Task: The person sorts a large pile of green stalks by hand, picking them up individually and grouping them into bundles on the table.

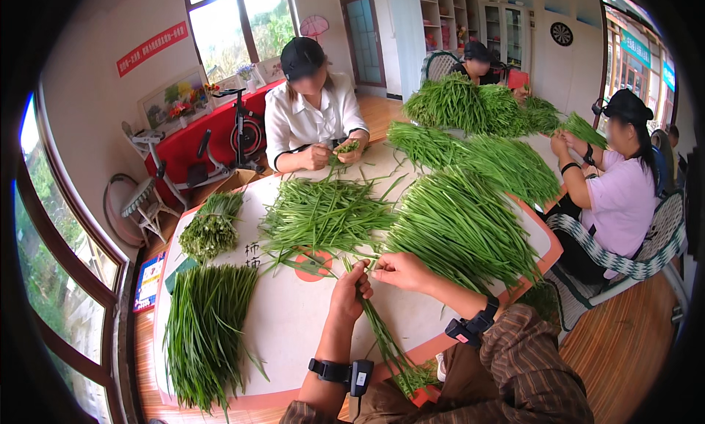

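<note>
My left hand (351, 295) is closed round a thin bunch of garlic chives (380, 334), above the near middle of the table. The pale ends stick up past its fingers, and the green leaves hang toward my lap. Close by on the right, my right hand (404, 271) pinches beside those pale ends; whatever is between its fingertips is too small to tell. Just beyond my hands lies a loose heap of chives (323, 215). A larger pile (459, 229) spreads to the right, and a neat stack (209, 328) lies at the near left.
On the white table (283, 343) another bundle (213, 229) lies at the far left. More chives (470, 104) are heaped at the back. Opposite me, a person in white (314, 123) handles stalks; another in pink (620, 167) sits at the right. A third person sits behind the far heap.
</note>
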Available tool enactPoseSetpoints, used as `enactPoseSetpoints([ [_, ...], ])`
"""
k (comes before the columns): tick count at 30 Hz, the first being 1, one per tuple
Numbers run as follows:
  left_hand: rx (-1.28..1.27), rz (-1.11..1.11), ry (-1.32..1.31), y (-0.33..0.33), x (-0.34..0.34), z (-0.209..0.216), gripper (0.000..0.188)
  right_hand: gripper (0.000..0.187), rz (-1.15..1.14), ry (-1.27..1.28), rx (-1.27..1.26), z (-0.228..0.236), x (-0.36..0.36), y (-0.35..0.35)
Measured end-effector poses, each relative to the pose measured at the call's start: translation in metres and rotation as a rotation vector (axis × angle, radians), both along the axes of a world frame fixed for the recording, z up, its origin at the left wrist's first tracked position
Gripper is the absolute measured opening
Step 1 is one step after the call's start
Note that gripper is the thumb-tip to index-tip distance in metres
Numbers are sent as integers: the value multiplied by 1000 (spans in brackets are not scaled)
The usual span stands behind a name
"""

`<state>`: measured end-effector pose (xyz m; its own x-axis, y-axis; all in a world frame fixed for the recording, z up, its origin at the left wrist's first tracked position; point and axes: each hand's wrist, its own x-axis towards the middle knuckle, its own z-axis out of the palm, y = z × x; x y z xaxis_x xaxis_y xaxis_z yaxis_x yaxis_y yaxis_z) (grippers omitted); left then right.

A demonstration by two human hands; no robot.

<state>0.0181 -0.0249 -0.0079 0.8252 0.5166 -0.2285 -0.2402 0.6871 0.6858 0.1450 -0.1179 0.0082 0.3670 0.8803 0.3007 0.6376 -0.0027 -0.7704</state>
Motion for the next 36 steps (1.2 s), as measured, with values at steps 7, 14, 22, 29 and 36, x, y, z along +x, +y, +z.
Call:
enactPoseSetpoints([
  [7,118,-212,-8,-7,-4,9,16,23,89,110,63,30,16,9],
  [14,171,-280,84,-8,-4,9,16,17,181,-398,-241,48,20,5],
  [22,178,-219,140,-5,-8,15,17,14,131,-911,-78,44,0,1],
  [29,99,-205,-68,-1,-8,14,16,22,-41,377,173,38,20,12],
  [36,58,-69,-68,0,-6,15,20,24,446,303,-431,50,10,-44],
])
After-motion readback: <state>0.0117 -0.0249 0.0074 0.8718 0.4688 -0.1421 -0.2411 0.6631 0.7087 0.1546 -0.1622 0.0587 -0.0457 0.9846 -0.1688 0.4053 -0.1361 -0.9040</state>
